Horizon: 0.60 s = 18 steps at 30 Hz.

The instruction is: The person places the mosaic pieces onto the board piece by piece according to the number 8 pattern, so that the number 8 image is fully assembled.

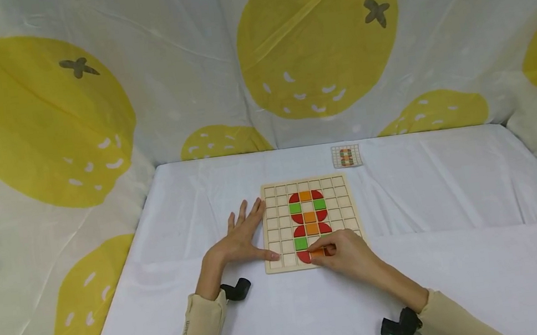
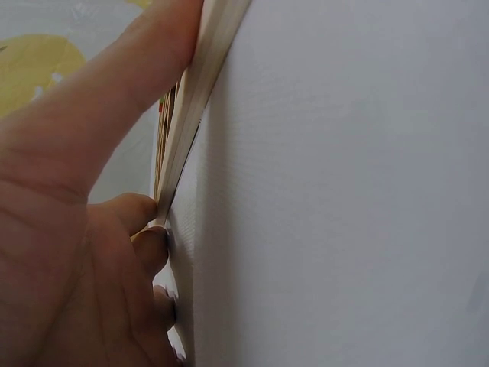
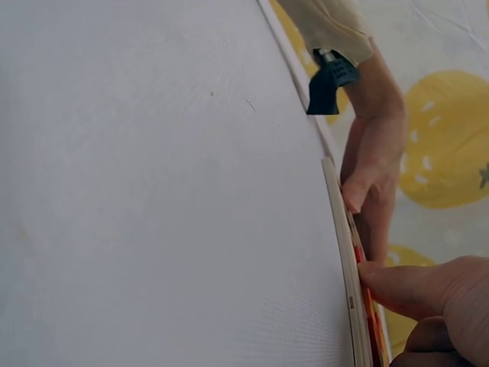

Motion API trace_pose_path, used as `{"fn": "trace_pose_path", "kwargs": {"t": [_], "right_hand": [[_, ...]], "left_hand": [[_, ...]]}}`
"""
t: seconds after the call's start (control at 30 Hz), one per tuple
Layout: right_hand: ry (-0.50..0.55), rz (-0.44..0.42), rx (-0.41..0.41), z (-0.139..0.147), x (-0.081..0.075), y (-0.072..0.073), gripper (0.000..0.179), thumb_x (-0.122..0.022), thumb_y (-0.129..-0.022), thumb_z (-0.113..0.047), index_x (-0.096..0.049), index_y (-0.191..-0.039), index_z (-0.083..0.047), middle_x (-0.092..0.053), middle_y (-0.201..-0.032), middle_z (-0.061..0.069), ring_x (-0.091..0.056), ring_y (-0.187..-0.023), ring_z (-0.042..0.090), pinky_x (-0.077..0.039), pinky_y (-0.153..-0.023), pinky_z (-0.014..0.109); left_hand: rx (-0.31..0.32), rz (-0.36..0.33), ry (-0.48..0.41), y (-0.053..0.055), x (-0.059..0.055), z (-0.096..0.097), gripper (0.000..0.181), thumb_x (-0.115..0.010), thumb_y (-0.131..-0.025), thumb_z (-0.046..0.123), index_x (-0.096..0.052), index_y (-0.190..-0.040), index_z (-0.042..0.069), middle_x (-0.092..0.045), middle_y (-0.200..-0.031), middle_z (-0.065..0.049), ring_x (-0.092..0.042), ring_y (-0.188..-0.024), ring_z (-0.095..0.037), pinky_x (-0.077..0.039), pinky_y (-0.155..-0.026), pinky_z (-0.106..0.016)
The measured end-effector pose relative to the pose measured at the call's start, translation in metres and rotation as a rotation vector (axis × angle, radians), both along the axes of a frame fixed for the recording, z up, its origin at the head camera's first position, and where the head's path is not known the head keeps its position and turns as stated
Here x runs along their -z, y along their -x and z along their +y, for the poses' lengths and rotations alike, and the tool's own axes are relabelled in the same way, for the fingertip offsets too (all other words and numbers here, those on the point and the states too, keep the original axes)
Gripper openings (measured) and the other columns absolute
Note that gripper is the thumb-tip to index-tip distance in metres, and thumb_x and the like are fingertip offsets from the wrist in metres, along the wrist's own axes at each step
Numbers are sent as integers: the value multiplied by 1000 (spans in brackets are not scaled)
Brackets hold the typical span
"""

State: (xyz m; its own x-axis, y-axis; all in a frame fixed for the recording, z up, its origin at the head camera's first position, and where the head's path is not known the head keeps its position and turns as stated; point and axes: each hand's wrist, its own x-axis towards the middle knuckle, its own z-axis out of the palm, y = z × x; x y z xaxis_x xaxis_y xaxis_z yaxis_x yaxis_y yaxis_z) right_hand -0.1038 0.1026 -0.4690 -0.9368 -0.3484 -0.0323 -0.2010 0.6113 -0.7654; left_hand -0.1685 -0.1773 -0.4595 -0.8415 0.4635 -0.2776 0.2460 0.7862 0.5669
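Observation:
A wooden grid board (image 1: 279,234) lies on the table, with red, orange and green tiles in its middle columns. My left hand (image 1: 240,242) is spread along the board's left side, thumb on its lower left squares and fingertips by the left edge. Over the bottom row, the thumb and forefinger of my right hand (image 1: 348,252) pinch an orange square tile (image 1: 317,252). To its left is a rounded red tile (image 1: 303,256); another red one lies partly under the fingers. In the right wrist view, the right thumb (image 3: 405,287) reaches right to the board's surface.
A small pattern card (image 1: 346,156) with a similar coloured figure lies beyond the board's far right corner. White cloth (image 1: 452,189) covers the table, and a lemon-print curtain (image 1: 185,60) hangs behind it. Each wrist carries a black camera (image 1: 237,290).

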Motion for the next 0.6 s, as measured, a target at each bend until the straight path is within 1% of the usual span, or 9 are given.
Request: {"fn": "trace_pose_path", "kwargs": {"t": [0.33, 0.47, 0.6], "right_hand": [[-46, 17, 3, 0, 0, -1, 15, -88, -82, -23, -85, -97, -21, -42, -55, -10, -38, -53, 3, -25, -51, 18], [-59, 35, -1, 0, -1, 0, 15, -88, -83, -24, -85, -98, -22, -40, -54, -10, -36, -52, 2, -23, -51, 18], [-69, 35, -10, -2, -1, -1, 15, -87, -84, -25, -85, -98, -22, -38, -52, -11, -33, -50, 1, -21, -50, 18]], "left_hand": [[13, 0, 2, -1, -1, 1, 134, -91, -74, 51, -2, -168, 12, 3, -176, -8, 18, -161, -38, 11, -127, -66], [8, 3, 2, -1, -2, 1, 134, -91, -74, 51, -3, -168, 12, 3, -176, -8, 18, -161, -38, 11, -127, -66], [8, 5, 4, -2, 0, -1, 133, -91, -74, 51, -4, -167, 10, 2, -176, -9, 18, -161, -39, 11, -126, -66]]}}
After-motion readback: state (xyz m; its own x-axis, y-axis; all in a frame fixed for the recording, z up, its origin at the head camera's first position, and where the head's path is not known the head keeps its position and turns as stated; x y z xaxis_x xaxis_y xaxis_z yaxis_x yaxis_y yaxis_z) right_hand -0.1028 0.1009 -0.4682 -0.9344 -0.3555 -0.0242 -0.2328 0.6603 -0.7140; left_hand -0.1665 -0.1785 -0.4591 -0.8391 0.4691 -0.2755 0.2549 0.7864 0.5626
